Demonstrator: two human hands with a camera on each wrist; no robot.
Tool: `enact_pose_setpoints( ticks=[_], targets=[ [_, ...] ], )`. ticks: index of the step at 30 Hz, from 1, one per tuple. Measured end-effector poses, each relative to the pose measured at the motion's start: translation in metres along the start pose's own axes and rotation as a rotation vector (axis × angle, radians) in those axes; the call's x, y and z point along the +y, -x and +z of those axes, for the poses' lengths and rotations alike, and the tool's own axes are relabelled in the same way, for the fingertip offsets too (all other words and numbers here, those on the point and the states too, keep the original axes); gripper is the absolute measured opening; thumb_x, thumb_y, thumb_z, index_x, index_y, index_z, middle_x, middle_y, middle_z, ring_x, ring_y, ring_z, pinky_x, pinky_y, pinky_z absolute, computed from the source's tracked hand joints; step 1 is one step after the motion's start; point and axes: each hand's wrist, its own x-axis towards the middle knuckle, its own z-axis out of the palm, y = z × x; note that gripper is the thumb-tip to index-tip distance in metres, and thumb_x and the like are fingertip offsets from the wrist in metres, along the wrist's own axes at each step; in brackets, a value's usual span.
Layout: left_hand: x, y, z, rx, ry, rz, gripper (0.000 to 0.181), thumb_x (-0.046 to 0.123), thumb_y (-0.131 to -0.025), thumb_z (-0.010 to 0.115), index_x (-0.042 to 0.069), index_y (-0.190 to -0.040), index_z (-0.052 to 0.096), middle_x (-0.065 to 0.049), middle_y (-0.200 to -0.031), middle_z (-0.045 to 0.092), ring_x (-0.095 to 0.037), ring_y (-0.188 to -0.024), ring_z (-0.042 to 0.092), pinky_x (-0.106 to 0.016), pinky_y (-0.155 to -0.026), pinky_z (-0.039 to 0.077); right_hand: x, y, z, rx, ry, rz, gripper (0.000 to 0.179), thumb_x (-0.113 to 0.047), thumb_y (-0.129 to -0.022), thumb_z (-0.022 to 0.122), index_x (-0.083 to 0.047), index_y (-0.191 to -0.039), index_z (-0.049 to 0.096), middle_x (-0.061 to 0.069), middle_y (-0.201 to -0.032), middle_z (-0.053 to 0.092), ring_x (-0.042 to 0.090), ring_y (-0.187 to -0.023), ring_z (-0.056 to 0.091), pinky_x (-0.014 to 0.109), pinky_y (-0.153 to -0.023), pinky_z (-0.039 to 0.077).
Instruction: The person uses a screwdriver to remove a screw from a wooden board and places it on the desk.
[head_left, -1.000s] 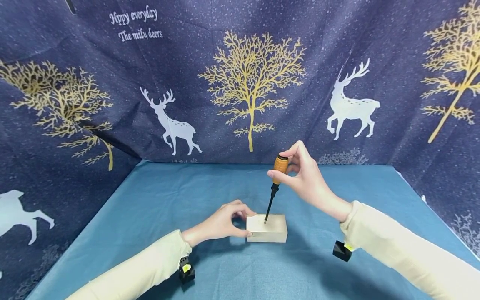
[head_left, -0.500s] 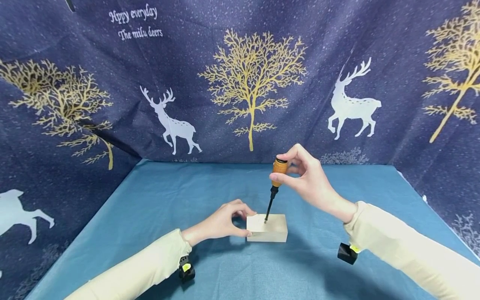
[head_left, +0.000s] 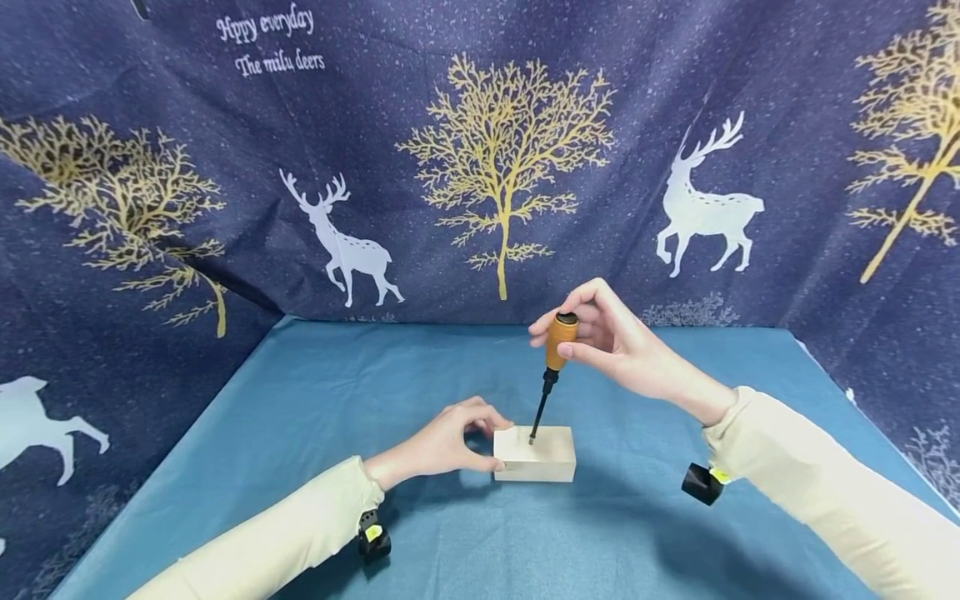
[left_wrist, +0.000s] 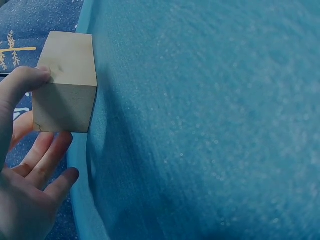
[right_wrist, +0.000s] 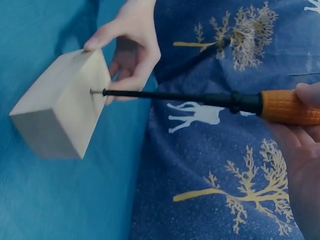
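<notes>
A pale wooden block (head_left: pixel 551 467) lies on the blue cloth, its left end gripped between thumb and fingers of my left hand (head_left: pixel 446 442). In the right wrist view a small screw (right_wrist: pixel 96 91) stands part-way out of the block's top face. The black shaft of a screwdriver (right_wrist: pixel 170 95) meets the screw's head, leaning slightly right in the head view. My right hand (head_left: pixel 626 346) pinches its orange handle (head_left: pixel 562 343), thumb on the near side and fingertips reaching past the far side. The left wrist view shows thumb and fingers on opposite faces of the block (left_wrist: pixel 70 57).
Blue cloth (head_left: pixel 337 392) covers the table. Behind it hangs a dark blue curtain (head_left: pixel 450 250) printed with deer and golden trees. Under each sleeve sits a small black wrist camera, one on the left (head_left: pixel 373 542) and one on the right (head_left: pixel 703 483).
My right hand has shifted a little right, and its fingers now stretch farther round the handle's far side, with the thumb moved right. The left hand and the block hold their place.
</notes>
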Motion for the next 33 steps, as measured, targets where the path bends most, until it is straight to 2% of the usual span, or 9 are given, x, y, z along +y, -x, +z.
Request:
enact_pose_setpoints(
  ticks=[4, 8, 11, 14, 19, 23, 26, 30, 33],
  targets=[
    [0.000, 0.001, 0.000, 0.007, -0.002, 0.001, 0.040, 0.025, -0.080, 0.083, 0.022, -0.117, 0.069, 0.002, -0.114, 0.061, -0.015, -0.100, 0.063, -0.031, -0.096, 0.053, 0.005, 0.001, 0.007, 0.074, 0.065, 0.028, 0.035, 0.005, -0.098, 0.052, -0.003, -0.124, 0.031, 0.014, -0.133, 0.061, 0.018, -0.118, 0.065, 0.031, -0.094, 0.056],
    [0.000, 0.001, 0.000, 0.016, 0.012, -0.003, 0.039, 0.025, -0.080, 0.083, 0.022, -0.117, 0.069, 0.002, -0.115, 0.061, -0.014, -0.102, 0.062, -0.032, -0.097, 0.053, 0.009, 0.002, 0.018, 0.257, 0.280, 0.145, 0.051, -0.005, -0.093, 0.066, -0.004, -0.129, 0.031, 0.020, -0.131, 0.056, 0.005, -0.109, 0.064, 0.029, -0.082, 0.060],
    [0.001, 0.002, 0.001, 0.018, 0.027, -0.011, 0.040, 0.025, -0.080, 0.083, 0.023, -0.118, 0.069, 0.003, -0.115, 0.061, -0.013, -0.102, 0.062, -0.031, -0.096, 0.054, 0.008, 0.001, 0.022, 0.368, 0.434, 0.231, 0.055, -0.013, -0.088, 0.075, -0.007, -0.126, 0.036, 0.013, -0.127, 0.057, 0.005, -0.100, 0.064, 0.025, -0.076, 0.058],
    [0.002, 0.002, 0.000, 0.020, 0.029, -0.018, 0.041, 0.026, -0.080, 0.083, 0.025, -0.119, 0.069, 0.004, -0.114, 0.061, -0.013, -0.102, 0.063, -0.029, -0.094, 0.054, 0.006, 0.000, 0.022, 0.410, 0.465, 0.256, 0.050, -0.014, -0.087, 0.076, -0.006, -0.120, 0.040, 0.012, -0.119, 0.062, 0.009, -0.093, 0.066, 0.023, -0.077, 0.057],
    [0.003, 0.003, 0.000, 0.023, 0.022, -0.023, 0.043, 0.027, -0.080, 0.083, 0.027, -0.120, 0.068, 0.004, -0.111, 0.061, -0.015, -0.102, 0.063, -0.030, -0.094, 0.054, 0.000, 0.000, 0.021, 0.388, 0.411, 0.242, 0.043, -0.008, -0.086, 0.076, -0.005, -0.116, 0.044, 0.015, -0.118, 0.064, 0.006, -0.085, 0.068, 0.023, -0.077, 0.058],
    [0.003, 0.004, -0.001, 0.017, 0.020, -0.026, 0.043, 0.028, -0.081, 0.083, 0.027, -0.121, 0.068, 0.005, -0.112, 0.061, -0.016, -0.102, 0.063, -0.031, -0.093, 0.054, -0.001, 0.000, 0.019, 0.356, 0.344, 0.199, 0.040, -0.005, -0.086, 0.075, -0.004, -0.116, 0.047, 0.017, -0.121, 0.063, 0.005, -0.088, 0.068, 0.024, -0.081, 0.058],
    [0.004, 0.004, -0.001, 0.011, 0.016, -0.026, 0.044, 0.028, -0.081, 0.083, 0.027, -0.122, 0.067, 0.005, -0.113, 0.061, -0.014, -0.102, 0.064, -0.031, -0.092, 0.054, -0.001, 0.001, 0.017, 0.283, 0.255, 0.139, 0.038, -0.003, -0.091, 0.069, -0.003, -0.121, 0.046, 0.019, -0.123, 0.063, 0.008, -0.099, 0.069, 0.027, -0.086, 0.058],
    [0.003, 0.003, -0.001, 0.007, 0.002, -0.033, 0.044, 0.031, -0.081, 0.082, 0.027, -0.122, 0.067, 0.006, -0.116, 0.061, -0.012, -0.102, 0.064, -0.030, -0.092, 0.053, 0.001, 0.002, 0.014, 0.144, 0.095, 0.069, 0.037, 0.001, -0.098, 0.055, -0.002, -0.130, 0.037, 0.020, -0.133, 0.059, 0.014, -0.116, 0.067, 0.033, -0.092, 0.057],
    [0.003, 0.004, -0.001, 0.006, -0.002, -0.040, 0.044, 0.033, -0.081, 0.082, 0.028, -0.122, 0.067, 0.007, -0.118, 0.062, -0.011, -0.102, 0.065, -0.030, -0.093, 0.054, 0.002, 0.001, 0.013, 0.096, 0.043, 0.052, 0.036, 0.002, -0.100, 0.049, -0.003, -0.131, 0.031, 0.019, -0.139, 0.055, 0.017, -0.120, 0.065, 0.035, -0.095, 0.056]
  ],
)
